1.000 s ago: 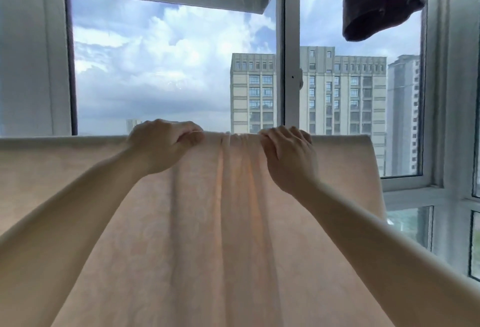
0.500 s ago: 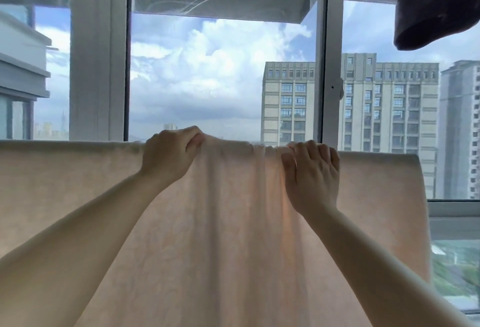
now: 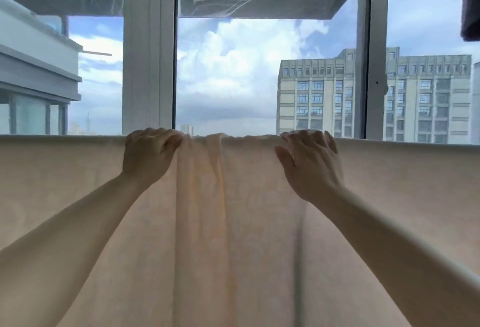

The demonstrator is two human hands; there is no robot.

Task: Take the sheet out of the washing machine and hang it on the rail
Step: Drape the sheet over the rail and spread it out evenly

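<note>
A pale peach sheet (image 3: 233,222) hangs in front of me, draped over a rail that the cloth hides; its top fold runs level across the whole view. My left hand (image 3: 149,153) is fisted on the top fold, pinching bunched pleats of cloth just right of it. My right hand (image 3: 310,163) lies farther right with its fingers spread and hooked over the top edge, the palm flat against the sheet and the thumb apart. Between the hands the cloth falls in several vertical folds. The washing machine is not in view.
A white-framed window (image 3: 148,66) stands close behind the sheet, with sky and an apartment block (image 3: 363,92) outside. A dark garment (image 3: 471,14) hangs at the top right corner.
My right hand has slid to the right along the top edge and opened from a pinch to spread fingers, widening the gap between the hands. The view has turned to the left.
</note>
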